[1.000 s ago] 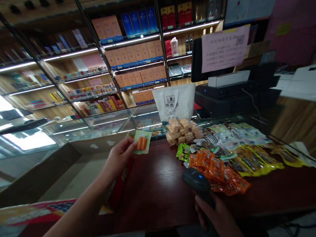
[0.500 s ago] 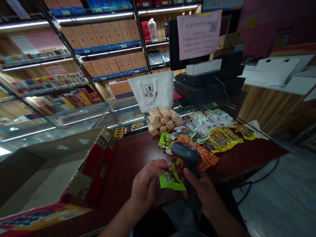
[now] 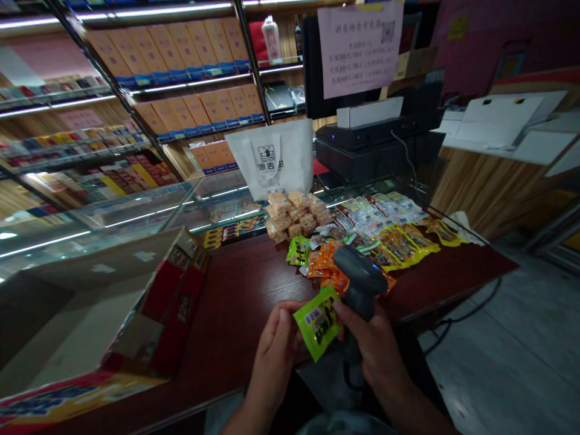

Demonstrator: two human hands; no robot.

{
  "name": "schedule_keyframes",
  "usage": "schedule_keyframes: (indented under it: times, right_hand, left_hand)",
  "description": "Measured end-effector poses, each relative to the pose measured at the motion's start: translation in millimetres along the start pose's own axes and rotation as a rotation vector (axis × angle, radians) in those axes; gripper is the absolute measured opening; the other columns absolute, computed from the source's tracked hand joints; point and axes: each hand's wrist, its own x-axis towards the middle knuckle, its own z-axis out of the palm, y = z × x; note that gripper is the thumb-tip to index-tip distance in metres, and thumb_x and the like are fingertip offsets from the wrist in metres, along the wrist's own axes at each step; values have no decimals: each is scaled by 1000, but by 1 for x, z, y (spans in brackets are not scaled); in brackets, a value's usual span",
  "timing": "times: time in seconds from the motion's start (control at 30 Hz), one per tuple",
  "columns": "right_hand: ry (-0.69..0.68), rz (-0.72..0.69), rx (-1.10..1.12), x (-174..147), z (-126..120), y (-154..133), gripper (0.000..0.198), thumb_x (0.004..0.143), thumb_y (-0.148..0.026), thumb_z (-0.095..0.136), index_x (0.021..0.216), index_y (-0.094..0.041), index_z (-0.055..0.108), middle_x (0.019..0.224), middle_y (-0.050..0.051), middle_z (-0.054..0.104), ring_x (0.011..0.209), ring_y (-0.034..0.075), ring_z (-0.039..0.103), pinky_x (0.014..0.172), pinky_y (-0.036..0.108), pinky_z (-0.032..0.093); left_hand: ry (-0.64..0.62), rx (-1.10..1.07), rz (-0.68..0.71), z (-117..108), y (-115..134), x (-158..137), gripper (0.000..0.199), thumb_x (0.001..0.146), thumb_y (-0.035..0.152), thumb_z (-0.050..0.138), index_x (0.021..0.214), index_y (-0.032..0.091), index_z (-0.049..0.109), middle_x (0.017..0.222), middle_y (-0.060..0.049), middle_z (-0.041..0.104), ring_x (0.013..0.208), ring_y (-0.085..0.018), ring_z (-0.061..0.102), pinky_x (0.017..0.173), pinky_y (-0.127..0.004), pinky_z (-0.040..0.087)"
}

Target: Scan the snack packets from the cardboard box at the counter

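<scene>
lime-green, glossy plastic packet (image 3: pixel 319 329) tilted just left of and below the head of the dark grey, pistol-shaped handheld scanner (image 3: pixel 360 272), printed face up, with its white, rectangular barcode label (image 3: pixel 312 316) in plain sight. left hand (image 3: pixel 275 343), left of the scanner, curled in and pinching the packet edge farthest from the scanner, fingertips partly hidden behind it. right hand (image 3: pixel 379 347) wrapped round the scanner's handle, thumb apparently pressed on the packet edge nearest the scanner.

for good handling, draw the soft film gently taut between both hands, to smooth out creases and glare across the bars. leave the label uncovered. turn packet or scanner to bring label and reading window face to face; as held, seemingly aimed away, over the shiny orange plastic packets (image 3: pixel 324 260) just beyond the scanner, with some risk of a stray read. reading beam not visible. avoid squeezing hard, to spare the contents.
</scene>
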Motion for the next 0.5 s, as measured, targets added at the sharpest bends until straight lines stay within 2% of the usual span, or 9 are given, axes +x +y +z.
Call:
schedule_keyframes:
  times: [0.1,0.2,0.33,0.5]
  right_hand:
    - [35,-70,-47,3,-3,5,42,64,-43,89,88,-20,64,55,-8,64,43,9,53,42,19,45]
    - [58,-91,-79,4,-4,7,45,66,-45,88,95,-21,63,57,-8,65,46,11,56,46,22,47]
    - [11,-70,-94,2,-3,8,40,70,-44,86,92,-22,60,55,-8,65,45,11,56,46,22,46]
    - [-17,-98,-175,4,-6,10,37,72,-43,84,85,-22,58,50,-8,62,44,12,56,48,23,46]
  left_hand:
    - [-90,-6,-17,2,-7,-7,50,80,64,65,98,18,59,97,-11,74,79,-23,72,66,-31,57]
    - [-112,100,-12,9,-5,-10,53,70,52,81,103,17,59,88,-8,75,67,-18,70,60,-27,55]
    - [22,109,-58,15,1,-7,33,81,43,74,91,16,58,80,-6,75,59,-14,68,60,-25,55]
    - [60,83,-96,10,5,0,28,85,41,70,92,17,58,87,-9,77,70,-17,73,68,-28,59]
